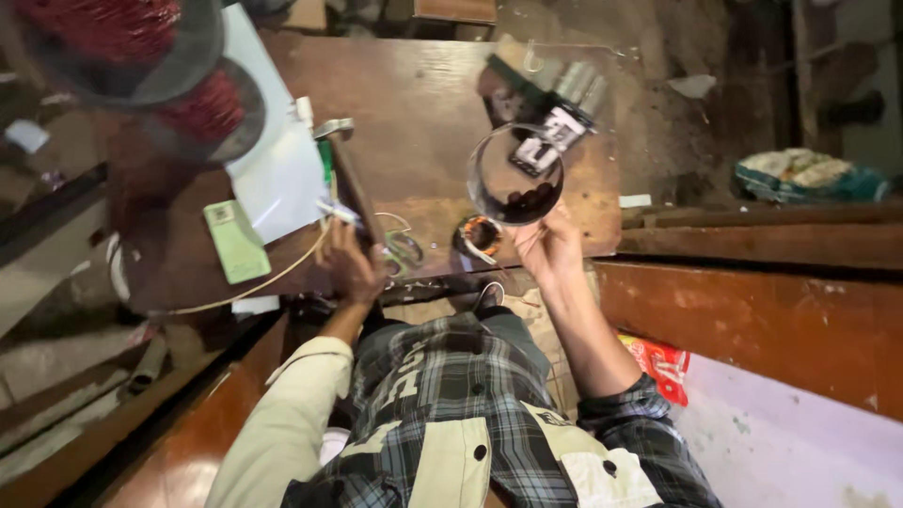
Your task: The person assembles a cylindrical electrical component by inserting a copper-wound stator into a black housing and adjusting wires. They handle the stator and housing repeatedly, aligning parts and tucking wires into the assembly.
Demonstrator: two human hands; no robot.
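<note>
My right hand (550,246) pinches the lower edge of a thin metal ring (482,150) and holds it upright over the wooden table (423,103). Through the ring I see dark parts and a small black-and-white component (550,139). A small round copper-wound coil (480,233) sits on the table just left of this hand. My left hand (350,261) is curled around the near end of a hammer (346,167) that lies on the table with its metal head pointing away. A thin pale cord (254,287) runs from this hand to the left.
Two large spools of red wire (141,47) stand at the far left beside white sheets (273,179) and a green card (235,240). Green-handled scissors (404,249) lie between my hands. Wooden beams (752,240) lie to the right, with a red packet (658,362) below them.
</note>
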